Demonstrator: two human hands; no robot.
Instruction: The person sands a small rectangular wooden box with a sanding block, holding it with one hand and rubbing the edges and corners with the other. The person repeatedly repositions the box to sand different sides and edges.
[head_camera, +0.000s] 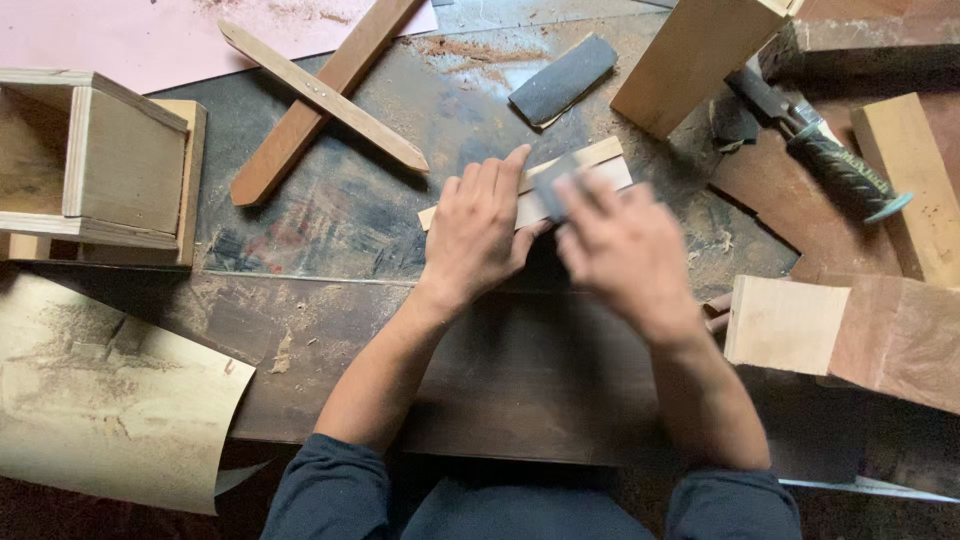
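we are seeing the left hand (478, 232) pressing flat on the pale wood strip (590, 165), fingers spread; the right hand (628, 250), blurred, is gripping a sanding pad (556, 186). the pad could be grazing the near fingertips.

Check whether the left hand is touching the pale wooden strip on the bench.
Touching. The head view shows the left hand pressed flat on the pale wooden strip, its fingers lying across the strip's top with no gap.
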